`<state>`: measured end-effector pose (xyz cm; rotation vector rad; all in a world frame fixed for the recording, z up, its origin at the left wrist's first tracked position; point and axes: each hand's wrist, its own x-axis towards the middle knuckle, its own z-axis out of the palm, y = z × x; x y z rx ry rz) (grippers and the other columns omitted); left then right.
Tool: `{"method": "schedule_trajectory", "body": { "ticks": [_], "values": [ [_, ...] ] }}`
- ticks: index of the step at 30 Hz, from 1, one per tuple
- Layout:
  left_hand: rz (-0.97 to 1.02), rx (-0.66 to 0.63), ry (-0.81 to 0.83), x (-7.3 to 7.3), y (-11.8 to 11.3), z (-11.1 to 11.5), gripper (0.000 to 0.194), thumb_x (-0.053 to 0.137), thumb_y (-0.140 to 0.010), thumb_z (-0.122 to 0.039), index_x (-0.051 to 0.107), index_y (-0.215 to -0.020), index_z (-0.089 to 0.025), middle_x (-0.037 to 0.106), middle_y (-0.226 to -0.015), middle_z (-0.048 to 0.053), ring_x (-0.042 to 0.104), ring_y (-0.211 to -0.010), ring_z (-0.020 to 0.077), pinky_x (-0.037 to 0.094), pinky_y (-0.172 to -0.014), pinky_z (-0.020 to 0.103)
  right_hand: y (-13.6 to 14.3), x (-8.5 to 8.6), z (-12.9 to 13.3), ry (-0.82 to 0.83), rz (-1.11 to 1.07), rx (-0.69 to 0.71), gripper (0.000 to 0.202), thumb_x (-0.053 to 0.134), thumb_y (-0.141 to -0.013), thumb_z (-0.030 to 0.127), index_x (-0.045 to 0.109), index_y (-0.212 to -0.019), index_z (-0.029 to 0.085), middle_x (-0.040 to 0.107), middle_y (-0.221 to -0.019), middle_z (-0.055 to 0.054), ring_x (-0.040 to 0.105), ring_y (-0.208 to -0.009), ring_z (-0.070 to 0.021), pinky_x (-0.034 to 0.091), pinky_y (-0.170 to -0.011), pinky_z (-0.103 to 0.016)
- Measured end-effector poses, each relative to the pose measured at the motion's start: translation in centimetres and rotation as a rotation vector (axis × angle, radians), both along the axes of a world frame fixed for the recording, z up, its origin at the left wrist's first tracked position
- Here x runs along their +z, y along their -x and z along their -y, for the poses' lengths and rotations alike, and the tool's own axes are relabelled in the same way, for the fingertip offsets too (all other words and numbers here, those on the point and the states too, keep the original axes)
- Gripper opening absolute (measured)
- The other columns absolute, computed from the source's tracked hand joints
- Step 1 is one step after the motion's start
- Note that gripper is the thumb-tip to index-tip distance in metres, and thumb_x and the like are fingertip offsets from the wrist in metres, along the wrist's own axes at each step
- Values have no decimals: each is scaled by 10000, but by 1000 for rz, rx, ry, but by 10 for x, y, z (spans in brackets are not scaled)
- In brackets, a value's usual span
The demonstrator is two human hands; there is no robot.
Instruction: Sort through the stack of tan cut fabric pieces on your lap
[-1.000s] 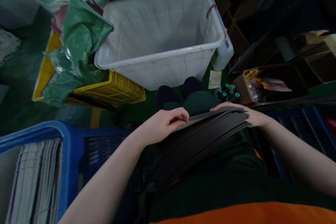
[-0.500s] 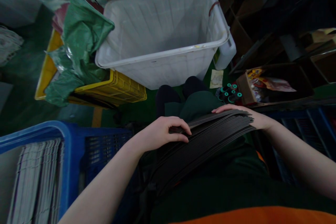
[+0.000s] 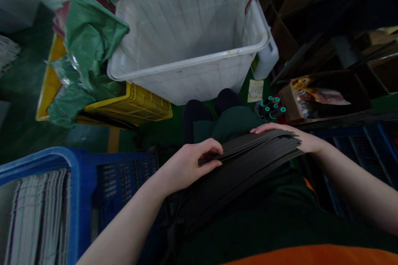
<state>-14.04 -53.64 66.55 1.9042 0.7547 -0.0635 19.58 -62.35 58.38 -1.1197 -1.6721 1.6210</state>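
Observation:
A stack of thin dark sheets (image 3: pixel 245 163) lies slantwise across my lap, its right edges fanned into many layers. My left hand (image 3: pixel 199 159) is at the stack's left part, thumb and fingers closed around the edge of the top sheets. At the right end, my right hand (image 3: pixel 280 130) grips the stack, its fingers along the far edge; the thumb and palm are partly hidden by the sheets. What the sheets are made of I cannot tell.
A big white plastic tub (image 3: pixel 186 74) stands ahead. Left of it, a yellow crate (image 3: pixel 149 105) holds green plastic bags (image 3: pixel 90 37). A blue crate (image 3: pixel 79 182) with pale, stacked sheets (image 3: pixel 37 215) is at lower left. At right are a cardboard box (image 3: pixel 290 101) and dark teal-ended spools (image 3: pixel 270 109).
My left hand has shifted slightly left along the stack, and the top sheets seem a little more parted. My right hand stays put. The surroundings have moved slightly left as the view turned.

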Motion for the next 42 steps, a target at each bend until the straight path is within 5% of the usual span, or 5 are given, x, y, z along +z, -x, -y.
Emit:
{"method": "schedule_trajectory", "body": {
  "ticks": [6, 21, 28, 35, 42],
  "values": [
    [32, -68, -103, -3, 3, 2, 143, 544, -926, -241, 632, -1032, -278, 671, -1105, -56, 621, -1051, 125, 469, -933, 233, 0, 1, -1, 14, -4, -16, 521, 611, -842, 487, 524, -1317, 291, 502, -1398, -70, 455, -1304, -280, 377, -1090, -439],
    [44, 1, -326, -1, 6, 9, 198, 519, -945, -270, 654, -1089, -279, 691, -1127, -42, 633, -1061, 121, 487, -961, 245, 0, 0, -1, 32, -11, -29, 504, 627, -837, 445, 526, -1317, 329, 506, -1398, -34, 459, -1301, -276, 373, -1101, -447],
    [-41, -81, -477, -4, 5, 16, 291, 395, -968, -181, 646, -1101, -248, 555, -1342, 30, 552, -1177, 166, 451, -1002, 324, 0, 2, -2, 34, -20, -17, 525, 622, -835, 468, 519, -1327, 317, 504, -1398, -45, 462, -1297, -283, 365, -1102, -456],
    [-119, -52, -344, -5, 5, 13, 414, 598, -841, -539, 629, -1197, -331, 540, -1371, 14, 521, -1233, 222, 425, -1052, 381, 0, 1, -2, 63, -21, -36, 540, 639, -816, 500, 534, -1315, 324, 512, -1397, -33, 458, -1302, -285, 367, -1105, -445],
    [-102, -5, -261, -6, 2, 9, 352, 638, -804, -545, 689, -1078, -330, 571, -1300, 20, 559, -1179, 227, 443, -1023, 390, 1, 3, -2, 80, -37, -40, 542, 645, -811, 498, 526, -1316, 339, 508, -1398, -25, 464, -1294, -289, 373, -1103, -467]
  ]
}}
